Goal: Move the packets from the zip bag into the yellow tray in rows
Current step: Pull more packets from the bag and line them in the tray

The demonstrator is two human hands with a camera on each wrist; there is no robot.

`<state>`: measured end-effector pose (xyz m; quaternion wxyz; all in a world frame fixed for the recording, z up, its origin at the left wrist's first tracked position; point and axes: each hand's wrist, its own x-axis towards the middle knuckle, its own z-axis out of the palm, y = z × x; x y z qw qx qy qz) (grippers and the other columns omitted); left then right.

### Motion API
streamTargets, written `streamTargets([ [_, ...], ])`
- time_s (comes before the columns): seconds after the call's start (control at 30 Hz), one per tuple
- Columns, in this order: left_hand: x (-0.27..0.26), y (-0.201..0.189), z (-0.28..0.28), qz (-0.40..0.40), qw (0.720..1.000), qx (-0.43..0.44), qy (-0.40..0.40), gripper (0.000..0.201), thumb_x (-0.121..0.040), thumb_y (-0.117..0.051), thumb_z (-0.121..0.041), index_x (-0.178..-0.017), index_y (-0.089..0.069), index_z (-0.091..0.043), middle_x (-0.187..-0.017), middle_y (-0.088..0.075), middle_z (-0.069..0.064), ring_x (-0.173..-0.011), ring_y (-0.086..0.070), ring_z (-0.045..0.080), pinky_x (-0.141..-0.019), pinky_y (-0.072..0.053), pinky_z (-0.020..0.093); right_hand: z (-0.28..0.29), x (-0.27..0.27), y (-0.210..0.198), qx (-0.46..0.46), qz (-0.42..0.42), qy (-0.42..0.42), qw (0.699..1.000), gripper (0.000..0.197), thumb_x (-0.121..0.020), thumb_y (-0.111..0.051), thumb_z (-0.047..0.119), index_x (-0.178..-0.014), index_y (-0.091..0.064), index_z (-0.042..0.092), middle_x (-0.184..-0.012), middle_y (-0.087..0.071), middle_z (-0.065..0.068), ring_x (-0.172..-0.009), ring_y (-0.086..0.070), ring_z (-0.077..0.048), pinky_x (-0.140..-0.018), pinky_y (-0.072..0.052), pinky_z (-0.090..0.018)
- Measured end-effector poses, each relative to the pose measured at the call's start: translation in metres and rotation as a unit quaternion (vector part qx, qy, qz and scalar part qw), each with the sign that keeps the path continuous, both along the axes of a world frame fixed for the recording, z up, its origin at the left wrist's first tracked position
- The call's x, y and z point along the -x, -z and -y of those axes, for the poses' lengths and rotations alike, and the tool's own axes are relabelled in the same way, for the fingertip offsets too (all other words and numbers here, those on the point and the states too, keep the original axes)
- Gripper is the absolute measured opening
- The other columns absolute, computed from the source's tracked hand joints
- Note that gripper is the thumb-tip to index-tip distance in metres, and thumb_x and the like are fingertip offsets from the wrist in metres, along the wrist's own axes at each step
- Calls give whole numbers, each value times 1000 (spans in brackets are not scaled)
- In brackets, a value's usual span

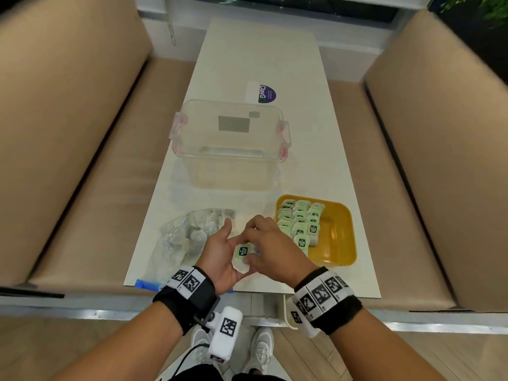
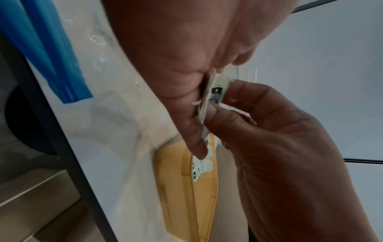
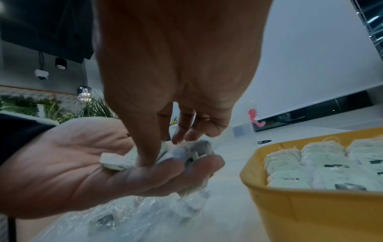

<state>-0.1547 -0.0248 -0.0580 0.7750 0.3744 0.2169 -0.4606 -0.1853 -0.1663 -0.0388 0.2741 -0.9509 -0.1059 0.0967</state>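
Observation:
My left hand (image 1: 224, 250) is palm up over the table's near edge and cradles a small stack of pale green packets (image 1: 242, 253), fingers curled under them. My right hand (image 1: 255, 244) reaches over it from the right and pinches the top packet (image 2: 216, 91) between thumb and fingertips (image 3: 145, 157). The yellow tray (image 1: 336, 232) stands just right of the hands, with three rows of packets (image 1: 299, 218) filling its left part. The clear zip bag (image 1: 187, 237), with several packets still inside, lies to the left, its blue zip strip (image 2: 51, 57) at the table's edge.
A clear lidless storage box (image 1: 228, 144) with pink latches stands behind the bag and tray. Beyond it a round purple sticker (image 1: 267, 94) lies on the white table (image 1: 261, 50). Beige benches flank the table on both sides.

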Motion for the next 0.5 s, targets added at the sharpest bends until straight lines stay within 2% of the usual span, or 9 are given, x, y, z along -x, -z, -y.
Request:
streamTargets([
  [0.07, 0, 0, -1, 10, 1000, -8, 8, 73, -99, -31, -65, -130, -62, -6, -108, -74, 16, -93, -73, 29, -74, -60, 39, -1, 0, 0, 2, 19, -7, 1000, 24, -76, -70, 14, -99, -64, 10, -111, -50, -2, -102, -43, -21, -85, -44, -40],
  [0.13, 0, 0, -2, 12, 1000, -12, 3, 76, -99, -34, -64, -137, -56, -2, -113, -69, 18, -101, -67, 32, -83, -55, 42, 0, 2, -1, -11, 33, -1, 999, 17, -77, -68, 12, -94, -65, 10, -105, -53, -2, -97, -46, -21, -82, -45, -38],
  [0.23, -2, 3, -3, 15, 1000, -10, -7, 78, -99, -37, -62, -139, -52, 3, -123, -64, 22, -108, -64, 34, -88, -56, 45, 8, 3, -9, -73, 29, 42, 996, 10, -81, -68, 12, -91, -67, 12, -95, -55, 1, -89, -53, -14, -77, -45, -28],
  [0.33, -4, 5, -1, 26, 999, -22, 0, 72, -100, -36, -60, -131, -60, 1, -132, -63, 21, -120, -62, 37, -107, -46, 51, 22, 3, -23, -176, 16, 122, 977, 9, -79, -68, 6, -83, -69, 14, -85, -62, 0, -78, -59, -8, -67, -42, -13],
  [0.4, -5, 7, 0, 31, 999, -26, 4, 70, -101, -36, -58, -129, -59, 0, -130, -64, 24, -121, -63, 38, -107, -43, 49, 36, 0, -31, -237, 4, 193, 952, 10, -80, -71, 5, -81, -71, 15, -82, -68, 1, -77, -62, -8, -65, -44, -12],
  [0.5, -7, 7, 2, 31, 999, -18, 9, 68, -100, -38, -57, -131, -57, 0, -122, -66, 25, -120, -63, 38, -99, -48, 44, 64, -3, -35, -222, 20, 278, 935, 7, -81, -75, 11, -84, -72, 17, -83, -68, 2, -74, -61, -5, -60, -45, -11],
])
